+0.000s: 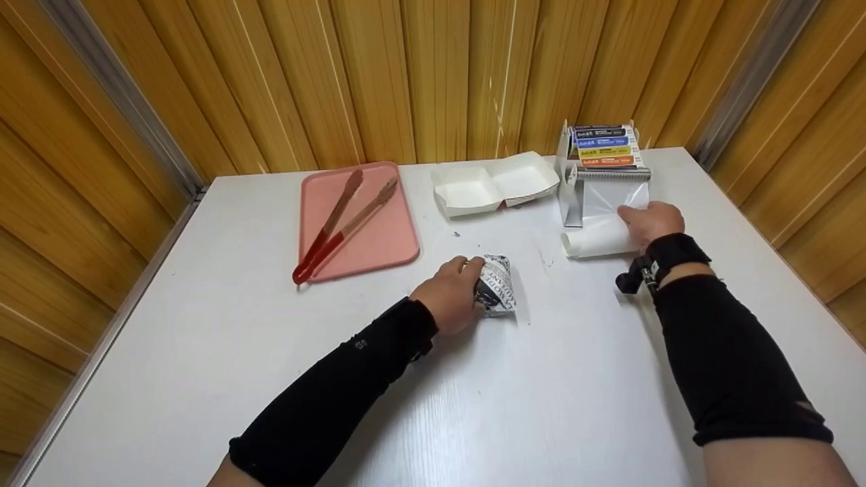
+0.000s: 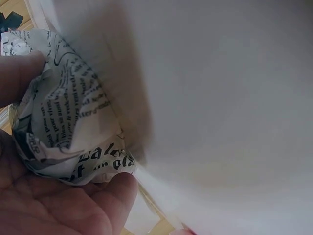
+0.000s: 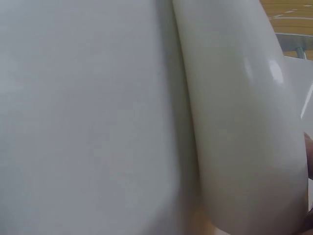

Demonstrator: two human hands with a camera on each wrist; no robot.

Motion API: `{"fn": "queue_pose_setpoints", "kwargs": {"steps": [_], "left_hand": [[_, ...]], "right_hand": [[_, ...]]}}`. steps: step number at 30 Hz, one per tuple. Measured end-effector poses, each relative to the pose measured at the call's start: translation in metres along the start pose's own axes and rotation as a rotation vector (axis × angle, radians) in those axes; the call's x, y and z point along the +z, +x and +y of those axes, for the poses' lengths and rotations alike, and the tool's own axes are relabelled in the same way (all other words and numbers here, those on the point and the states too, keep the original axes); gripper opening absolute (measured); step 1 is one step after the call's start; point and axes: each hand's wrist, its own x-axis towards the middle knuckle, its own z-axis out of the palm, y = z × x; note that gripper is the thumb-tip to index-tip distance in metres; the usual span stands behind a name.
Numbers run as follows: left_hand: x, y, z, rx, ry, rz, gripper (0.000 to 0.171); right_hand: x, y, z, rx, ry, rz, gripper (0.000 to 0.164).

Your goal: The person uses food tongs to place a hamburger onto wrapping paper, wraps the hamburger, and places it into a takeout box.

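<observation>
Tray (image 1: 385,243): pink, at left on the table (image 1: 473,406), red-handled tongs (image 1: 364,214) lying across it.
Left hand (image 1: 452,296): your fingers curl round the packet (image 1: 498,287).
Packet: mid-table in your grip, its newsprint wrap showing what reads as "MODE", "USANT" and "un pla".
Box (image 1: 467,193): white, open, beyond the packet.
Dispenser (image 1: 572,199): holds blue, yellow and orange labels (image 1: 604,143), print too small to read.
Roll (image 1: 599,242): white, before the dispenser.
Right hand (image 1: 659,222): you pinch the sheet (image 1: 599,196) below the dispenser's bar, some fingers hidden.
</observation>
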Motion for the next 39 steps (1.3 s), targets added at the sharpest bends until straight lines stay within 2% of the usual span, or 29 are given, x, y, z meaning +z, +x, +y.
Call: {"fn": "queue_pose_setpoints", "kwargs": {"steps": [9, 16, 25, 30, 32, 35, 37, 39], "left_hand": [[-0.001, 0.0, 0.0, 0.008, 0.018, 0.0, 0.082], [-0.002, -0.001, 0.0, 0.024, 0.04, 0.01, 0.079], [0.0, 0.0, 0.0, 0.012, 0.03, 0.0, 0.081], [0.0, 0.0, 0.0, 0.027, 0.03, 0.015, 0.079], [-0.001, -0.001, 0.0, 0.03, 0.028, 0.019, 0.079], [0.0, -0.001, -0.001, 0.027, 0.031, 0.013, 0.078], [0.0, -0.001, -0.001, 0.027, 0.029, 0.011, 0.079], [0.001, -0.001, -0.001, 0.03, 0.031, 0.012, 0.079]], "right_hand": [[0.001, 0.002, 0.002, -0.015, -0.152, -0.02, 0.083], [0.002, 0.003, 0.005, -0.009, -0.186, -0.03, 0.082], [0.002, 0.002, 0.006, -0.004, -0.27, -0.052, 0.082], [0.0, -0.002, 0.005, 0.003, -0.26, -0.049, 0.082], [0.0, -0.006, 0.002, 0.008, -0.216, -0.019, 0.083], [0.003, -0.01, -0.002, 0.004, -0.126, 0.118, 0.084], [0.005, -0.013, -0.007, -0.055, -0.084, 0.244, 0.08], [0.008, -0.013, -0.013, -0.16, -0.082, 0.347, 0.072]]}}
